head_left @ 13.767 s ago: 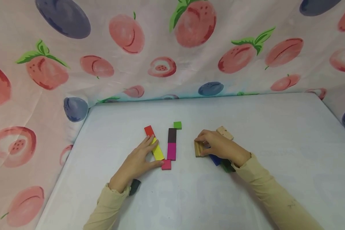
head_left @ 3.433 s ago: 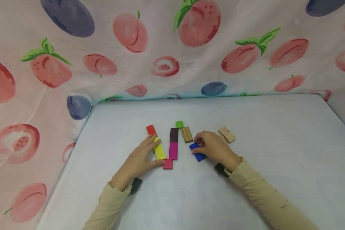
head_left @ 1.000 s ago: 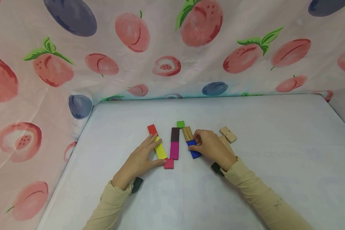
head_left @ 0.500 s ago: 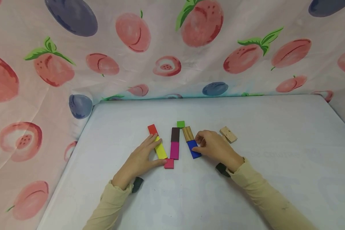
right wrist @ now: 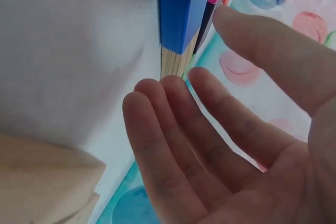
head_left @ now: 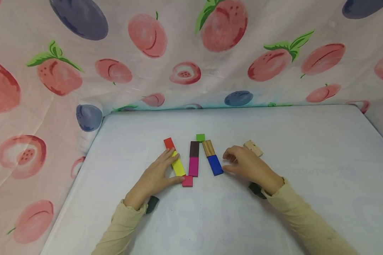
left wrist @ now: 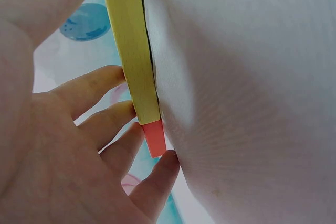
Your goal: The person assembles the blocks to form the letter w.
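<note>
My left hand (head_left: 153, 179) rests with spread, nearly straight fingers along a yellow block (head_left: 178, 167). A red block (head_left: 169, 142) continues its far end; my thumb touches a pink block (head_left: 187, 181) at its near end. Beside these, a magenta block (head_left: 193, 167) and a dark brown block (head_left: 194, 149) form a straight column. A green block (head_left: 200, 137) joins its top to a striped wooden block (head_left: 208, 148), with a blue block (head_left: 215, 165) below it in a slanting line. My right hand (head_left: 252, 168), fingers loosely bent and holding nothing, is just right of the blue block.
Pale wooden blocks (head_left: 253, 146) lie beyond my right hand, partly hidden by it; they loom close in the right wrist view. A white cloth (head_left: 191, 226) covers the table. Fruit-printed curtain (head_left: 178, 42) rises behind and at the sides.
My right hand first set the striped wooden block by the green one, then slid the blue block against it. It has now released the blue block and moved right. My left hand keeps its place.
</note>
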Tool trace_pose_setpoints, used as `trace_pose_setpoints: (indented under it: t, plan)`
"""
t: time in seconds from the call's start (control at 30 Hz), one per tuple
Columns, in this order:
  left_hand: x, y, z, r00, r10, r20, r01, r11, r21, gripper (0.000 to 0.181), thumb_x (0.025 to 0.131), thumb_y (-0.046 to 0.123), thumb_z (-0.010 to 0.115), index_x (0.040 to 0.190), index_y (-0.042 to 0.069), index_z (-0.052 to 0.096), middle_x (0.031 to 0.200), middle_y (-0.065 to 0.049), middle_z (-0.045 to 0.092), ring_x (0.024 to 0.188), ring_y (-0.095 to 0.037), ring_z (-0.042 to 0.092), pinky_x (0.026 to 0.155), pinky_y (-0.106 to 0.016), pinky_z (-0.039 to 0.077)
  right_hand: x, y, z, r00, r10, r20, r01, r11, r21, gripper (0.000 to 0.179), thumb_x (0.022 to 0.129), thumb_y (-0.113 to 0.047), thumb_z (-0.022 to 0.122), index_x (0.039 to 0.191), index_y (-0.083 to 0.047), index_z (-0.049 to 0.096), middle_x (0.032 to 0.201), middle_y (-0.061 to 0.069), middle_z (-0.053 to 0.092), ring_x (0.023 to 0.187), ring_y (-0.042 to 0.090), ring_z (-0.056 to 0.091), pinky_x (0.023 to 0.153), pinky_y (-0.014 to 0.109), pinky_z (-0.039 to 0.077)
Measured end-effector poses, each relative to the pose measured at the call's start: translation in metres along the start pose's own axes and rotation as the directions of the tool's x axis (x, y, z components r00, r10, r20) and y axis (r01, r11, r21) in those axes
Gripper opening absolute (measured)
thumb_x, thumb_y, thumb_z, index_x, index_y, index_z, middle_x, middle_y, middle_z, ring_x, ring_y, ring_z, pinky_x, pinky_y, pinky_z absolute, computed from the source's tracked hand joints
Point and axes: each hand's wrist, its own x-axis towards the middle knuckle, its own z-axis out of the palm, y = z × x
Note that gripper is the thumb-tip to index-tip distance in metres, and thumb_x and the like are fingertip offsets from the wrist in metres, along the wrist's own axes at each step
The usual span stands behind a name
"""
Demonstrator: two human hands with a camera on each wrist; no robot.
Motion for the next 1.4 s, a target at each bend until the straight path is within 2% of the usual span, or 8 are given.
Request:
trace_pose_setpoints:
  t: [0.23,0.5,0.77,0.9,1.17,1.4]
  plan:
    - [0.001,0.0,0.001,1.0,-0.001,0.002,0.001,1.0,0.005,0.084,0.081,0.049,0.078,0.151,0.017,0.044,0.165,-0.001,0.023,0.154,-0.023,0.015,0.116,-0.054,0.032,-0.01,0.009,-0.006,0.997,-0.075,0.004,0.075,0.997,-0.017,0.022,0.083,-0.012,0.079,0.1,-0.003,0.07,0.095,0.006,0.067,0.089,0.022,0.063,0.081,0.038,0.055]
    - [0.001,-0.002,0.002,1.0,0.004,0.001,-0.004,1.0,0.008,0.084,0.081,0.049,0.078,0.151,0.017,0.044,0.165,-0.001,0.022,0.154,-0.023,0.014,0.117,-0.053,0.032,-0.02,0.017,-0.014,0.987,-0.154,0.045,0.155,0.987,-0.038,0.022,0.083,-0.01,0.08,0.101,-0.002,0.07,0.097,0.004,0.068,0.089,0.018,0.062,0.08,0.036,0.054]
    - [0.0,-0.002,0.001,1.0,0.016,0.001,-0.016,1.0,0.007,0.084,0.081,0.049,0.078,0.151,0.016,0.044,0.166,-0.001,0.021,0.154,-0.023,0.014,0.117,-0.053,0.031,-0.03,0.024,-0.02,0.982,-0.163,0.099,0.168,0.985,-0.042,0.019,0.084,-0.009,0.078,0.101,-0.005,0.07,0.098,0.001,0.066,0.088,0.014,0.06,0.079,0.033,0.053]
    - [0.0,-0.002,0.001,1.0,0.016,0.0,-0.016,1.0,0.003,0.084,0.081,0.049,0.078,0.151,0.017,0.044,0.166,-0.001,0.021,0.154,-0.023,0.014,0.117,-0.053,0.031,-0.034,0.027,-0.022,0.977,-0.184,0.11,0.19,0.981,-0.039,0.018,0.083,-0.009,0.079,0.098,-0.007,0.07,0.091,-0.001,0.06,0.083,0.012,0.058,0.074,0.028,0.053]
    - [0.0,-0.002,0.002,1.0,0.008,-0.002,-0.008,1.0,0.003,0.084,0.081,0.049,0.078,0.151,0.017,0.044,0.165,-0.001,0.022,0.154,-0.022,0.014,0.117,-0.053,0.031,-0.043,0.027,-0.028,0.978,-0.147,0.146,0.157,0.986,-0.061,0.02,0.083,-0.015,0.08,0.099,-0.008,0.07,0.095,-0.003,0.063,0.079,0.009,0.055,0.07,0.026,0.051]
    - [0.0,-0.001,0.001,1.0,0.003,-0.002,-0.003,1.0,0.002,0.084,0.081,0.048,0.078,0.151,0.017,0.044,0.165,-0.001,0.022,0.154,-0.022,0.014,0.117,-0.053,0.031,-0.051,0.034,-0.031,0.974,-0.168,0.153,0.177,0.983,-0.045,0.02,0.082,-0.014,0.081,0.097,-0.01,0.069,0.08,-0.006,0.052,0.071,0.006,0.047,0.062,0.021,0.043]
